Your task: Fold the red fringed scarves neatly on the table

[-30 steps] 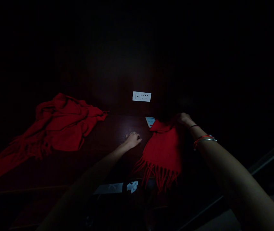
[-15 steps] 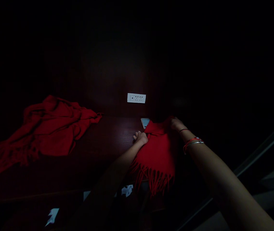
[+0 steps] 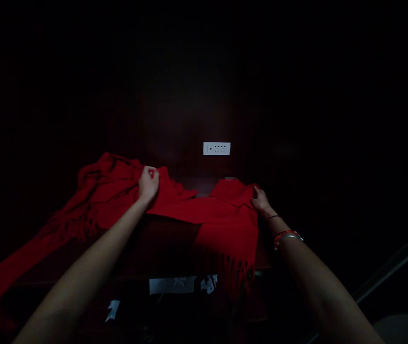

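Note:
A red fringed scarf stretches between my two hands over a dark wooden surface. My left hand pinches its upper edge at the left, with the fingers closed on the cloth. At the right, my right hand grips a corner, its fingertips partly hidden by the fabric. The scarf's fringe hangs over the front edge below my right hand. Left of my left hand lies a crumpled heap of red cloth, also fringed; where it parts from the held scarf I cannot tell. Bracelets circle my right wrist.
A white wall socket is on the dark wall behind the surface. Torn white paper pieces and a pale strip show below the front edge. A pale rail runs diagonally at the lower right. The surroundings are very dark.
My left hand has moved left, drawing the scarf's cloth out across the surface. My right hand stays at the right corner. The view has shifted slightly.

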Demonstrator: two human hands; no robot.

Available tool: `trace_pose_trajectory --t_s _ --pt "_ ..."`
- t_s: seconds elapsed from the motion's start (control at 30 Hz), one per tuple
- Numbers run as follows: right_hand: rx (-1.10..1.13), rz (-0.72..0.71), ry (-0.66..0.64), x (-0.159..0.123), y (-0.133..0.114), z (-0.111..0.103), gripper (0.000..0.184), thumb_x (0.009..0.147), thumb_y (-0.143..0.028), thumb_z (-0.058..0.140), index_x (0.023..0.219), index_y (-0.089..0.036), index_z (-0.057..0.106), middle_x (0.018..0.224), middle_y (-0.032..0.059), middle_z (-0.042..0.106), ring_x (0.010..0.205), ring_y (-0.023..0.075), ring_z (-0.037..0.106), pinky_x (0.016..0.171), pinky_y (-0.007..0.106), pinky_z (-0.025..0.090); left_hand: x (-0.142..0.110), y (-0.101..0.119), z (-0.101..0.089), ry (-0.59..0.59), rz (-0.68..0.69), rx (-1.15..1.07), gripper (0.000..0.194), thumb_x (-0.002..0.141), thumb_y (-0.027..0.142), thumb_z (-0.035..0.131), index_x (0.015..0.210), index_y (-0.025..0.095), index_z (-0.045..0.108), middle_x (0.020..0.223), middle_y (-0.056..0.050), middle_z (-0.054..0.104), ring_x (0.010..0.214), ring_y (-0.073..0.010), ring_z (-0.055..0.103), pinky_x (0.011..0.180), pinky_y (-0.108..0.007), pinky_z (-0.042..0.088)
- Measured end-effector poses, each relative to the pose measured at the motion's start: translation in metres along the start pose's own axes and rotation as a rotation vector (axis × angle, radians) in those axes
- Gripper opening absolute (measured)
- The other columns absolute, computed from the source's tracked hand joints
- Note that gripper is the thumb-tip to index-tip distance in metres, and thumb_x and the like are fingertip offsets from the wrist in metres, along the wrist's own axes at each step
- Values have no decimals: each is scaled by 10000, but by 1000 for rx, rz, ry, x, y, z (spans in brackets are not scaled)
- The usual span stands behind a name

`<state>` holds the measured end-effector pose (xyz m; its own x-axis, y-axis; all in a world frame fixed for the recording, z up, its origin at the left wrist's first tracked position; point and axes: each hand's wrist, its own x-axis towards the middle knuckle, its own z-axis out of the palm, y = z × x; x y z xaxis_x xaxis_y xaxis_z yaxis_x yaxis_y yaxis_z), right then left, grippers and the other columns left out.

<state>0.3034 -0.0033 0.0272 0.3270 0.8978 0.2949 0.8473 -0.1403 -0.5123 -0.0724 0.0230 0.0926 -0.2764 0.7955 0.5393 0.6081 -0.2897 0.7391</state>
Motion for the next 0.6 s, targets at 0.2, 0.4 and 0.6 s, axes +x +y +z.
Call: trace_pose_trajectory --t_s 0.2,0.4,0.6 --pt "74 -67 -121 -1 -6 29 579 673 -113 422 1245 -84 336 1209 121 381 1109 175 390 933 247 291 11 -33 -83 66 75 839 323 850 247 223 1080 164 433 1063 -88 488 1002 -276 426 802 -398 337" --pt "8 -95 -196 -2 -18 28 593 673 -100 444 1252 -60 322 1229 152 376 1108 189 390 927 261 293 -32 -19 -16 -349 254 1066 394 808 311 362 1167 163 427 1339 -100 219 1216 -309 136 935 -455 182" --pt "36 -115 -210 -6 -15 24 575 690 -115 436 1253 -86 327 1239 139 376 1113 180 388 929 276 292 -75 -13 55 -948 307 685 601 775 590 211 1298 295 185 1385 -46 60 1247 -260 32 950 -480 131"
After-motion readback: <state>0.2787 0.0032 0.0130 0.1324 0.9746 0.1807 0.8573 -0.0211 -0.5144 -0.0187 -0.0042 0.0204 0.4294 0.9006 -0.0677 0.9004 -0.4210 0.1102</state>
